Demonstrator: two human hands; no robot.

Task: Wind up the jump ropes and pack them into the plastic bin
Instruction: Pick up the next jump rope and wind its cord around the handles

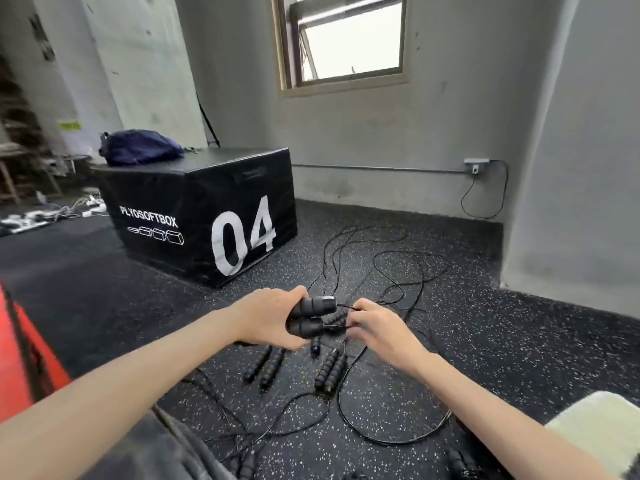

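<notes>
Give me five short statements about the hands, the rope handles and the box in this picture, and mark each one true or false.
1. The left hand grips two black handles side by side. True.
2. The right hand is empty and flat on the floor. False: its fingers pinch the cord by the handles.
3. The black box is marked 04. True.
4. A blue bag lies on the floor beside the box. False: it sits on the box.
5. More ribbed handles lie on the floor below the hands. True.
</notes>
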